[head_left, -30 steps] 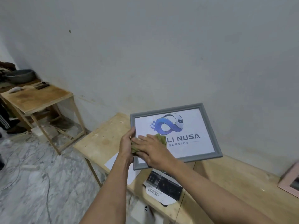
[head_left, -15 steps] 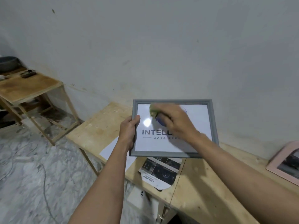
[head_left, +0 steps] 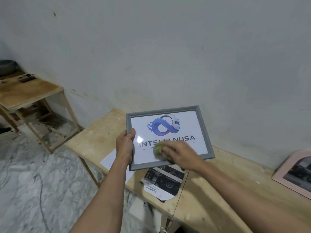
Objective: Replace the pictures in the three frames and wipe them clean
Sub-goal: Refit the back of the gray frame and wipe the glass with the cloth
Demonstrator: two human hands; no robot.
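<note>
A grey picture frame (head_left: pixel 204 132) with a blue logo print under glass is held up above the wooden bench. My left hand (head_left: pixel 125 147) grips its left edge, thumb on the front. My right hand (head_left: pixel 178 154) presses a small green cloth (head_left: pixel 158 148) against the lower middle of the glass, covering part of the lettering. A pink frame (head_left: pixel 286 180) with a dark picture lies on the bench at the far right, partly cut off by the image edge.
On the long wooden bench (head_left: pixel 218 190) lie a dark printed picture (head_left: pixel 164 182) under the grey frame and a white sheet (head_left: pixel 111 159) at the left. A smaller wooden table (head_left: pixel 28 93) stands at the left against the wall. Cables run over the marble floor.
My right hand with the cloth has swept from the upper part of the glass down to the lower middle, uncovering the logo. The left hand keeps its grip on the frame's edge.
</note>
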